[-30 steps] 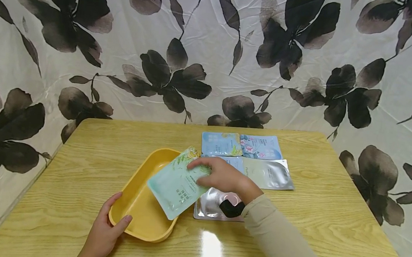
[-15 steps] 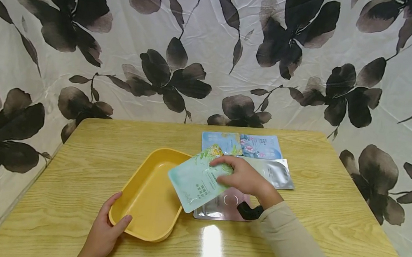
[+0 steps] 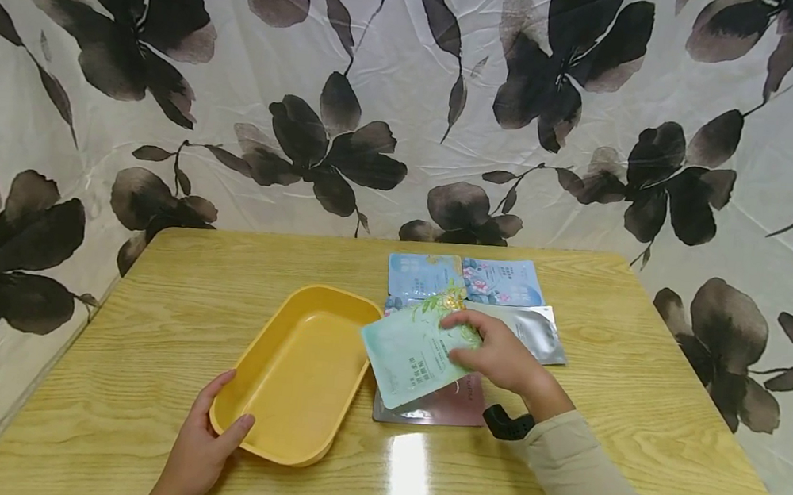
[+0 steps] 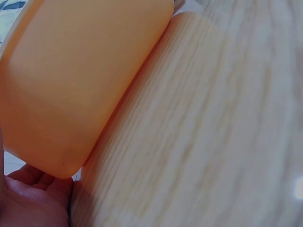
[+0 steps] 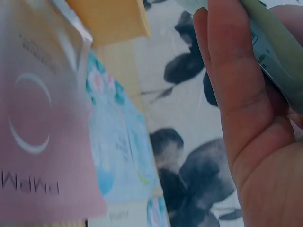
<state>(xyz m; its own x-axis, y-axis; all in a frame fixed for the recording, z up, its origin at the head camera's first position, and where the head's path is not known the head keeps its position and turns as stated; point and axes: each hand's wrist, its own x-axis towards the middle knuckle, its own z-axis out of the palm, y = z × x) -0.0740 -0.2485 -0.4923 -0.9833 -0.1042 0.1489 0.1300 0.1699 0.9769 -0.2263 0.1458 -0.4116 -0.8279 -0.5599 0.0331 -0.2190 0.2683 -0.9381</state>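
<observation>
My right hand [image 3: 504,359] pinches a mint-green sheet mask packet [image 3: 414,358] with yellow flowers by its right end, thumb on the near side. The packet is held tilted above a pink-and-silver mask packet [image 3: 434,409] and overlaps others behind it. In the right wrist view my fingers [image 5: 236,71] lie along the green packet [image 5: 277,61]. A yellow plastic tray [image 3: 298,373] with nothing in it sits to the left. My left hand [image 3: 202,436] grips its near left corner, thumb over the rim; the left wrist view shows fingers at the tray's outer wall [image 4: 80,94].
Two blue mask packets [image 3: 425,274] [image 3: 502,281] lie at the back of the wooden table [image 3: 183,299]. In front of them is a cream-and-silver packet [image 3: 539,333], with another blue one mostly hidden beside it. Floral fabric [image 3: 382,103] hangs behind the table.
My right hand has carried the green packet rightward, from over the tray to over the laid-out packets. My left hand and the tray have stayed in place.
</observation>
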